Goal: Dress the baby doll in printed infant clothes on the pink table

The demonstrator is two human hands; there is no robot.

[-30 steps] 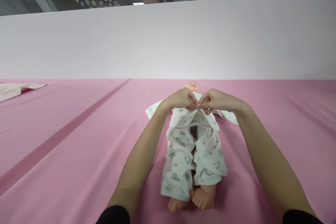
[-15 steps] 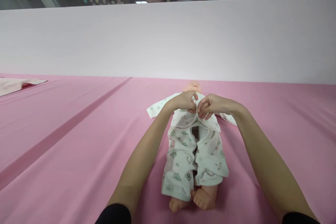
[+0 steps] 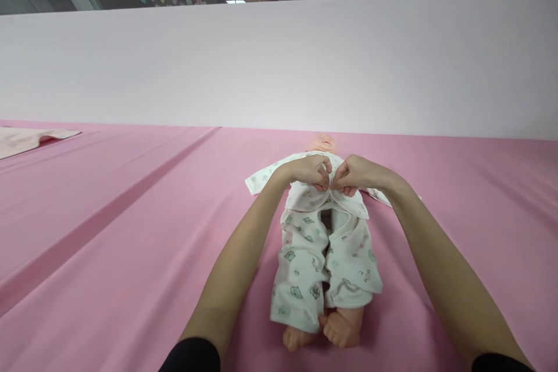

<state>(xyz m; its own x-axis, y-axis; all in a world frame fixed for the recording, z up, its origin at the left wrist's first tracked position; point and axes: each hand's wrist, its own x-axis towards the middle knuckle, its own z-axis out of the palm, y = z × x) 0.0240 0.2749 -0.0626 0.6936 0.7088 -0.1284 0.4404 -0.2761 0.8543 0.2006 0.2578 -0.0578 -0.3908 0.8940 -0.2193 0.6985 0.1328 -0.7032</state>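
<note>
Pink desk (image 3: 108,226) — light, limp romper (image 3: 300,267) on a doll (image 3: 322,143), best taken at its front edges (image 3: 351,204), where left hand (image 3: 307,171) and right hand (image 3: 357,174) each pinch.

left sleeve (image 3: 190,358): black | right sleeve (image 3: 497,364): black | left forearm (image 3: 238,261): bare | right forearm (image 3: 444,279): bare | left hand (image 3: 308,171): bare | right hand (image 3: 356,173): bare

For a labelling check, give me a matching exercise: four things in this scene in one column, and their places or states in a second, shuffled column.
1. Doll's feet
2. Doll's head
3. Pale pink cloth
4. Left hand and right hand

A. Pinching the chest of the white printed baby suit
B. Far left on the pink sheet
C. Sticking out past the trouser cuffs
D. Lying face up beyond the collar

Pairs: 1-C, 2-D, 3-B, 4-A
</note>
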